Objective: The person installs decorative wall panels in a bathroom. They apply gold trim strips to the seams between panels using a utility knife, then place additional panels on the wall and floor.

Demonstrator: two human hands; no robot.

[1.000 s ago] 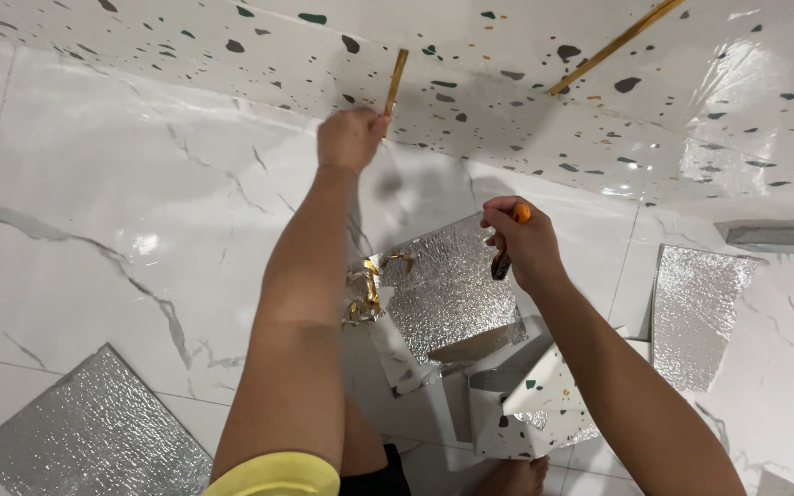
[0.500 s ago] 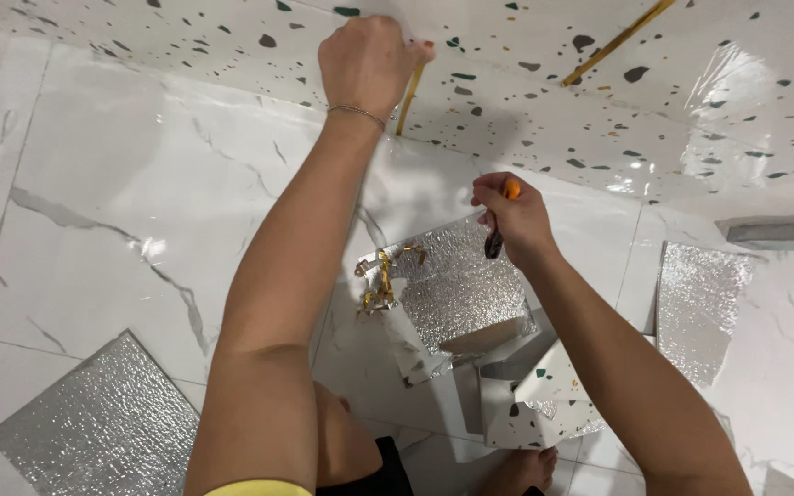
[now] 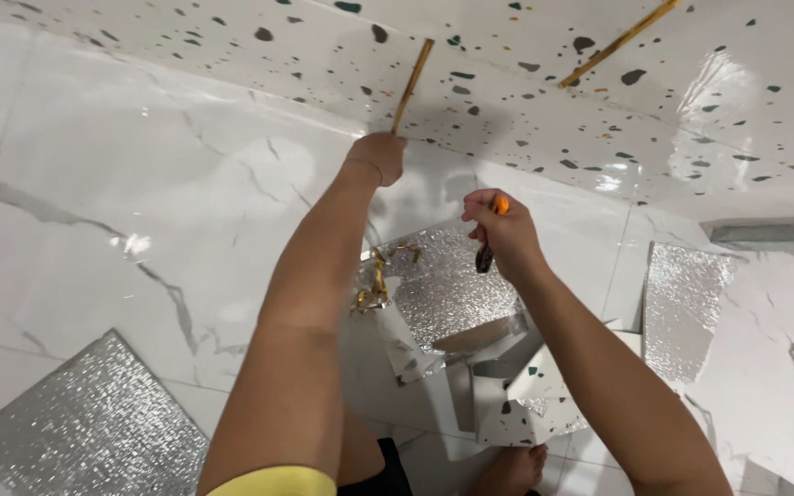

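Observation:
My left hand is stretched out to the speckled white wall panel, its fingers closed on the lower end of a thin gold strip that runs up the panel. My right hand is held lower and to the right, gripping a small orange and black cutter with its tip pointing down. A second gold strip crosses the panel at the upper right.
Silver embossed foil sheets lie on the white marble floor tiles at the lower left, the centre and the right. Cut speckled scraps and backing paper are piled near my bare foot. Curled gold offcuts lie beside them.
My left hand has come down from the top of the view to the gold strip's lower end. My right hand with the cutter has kept roughly its place.

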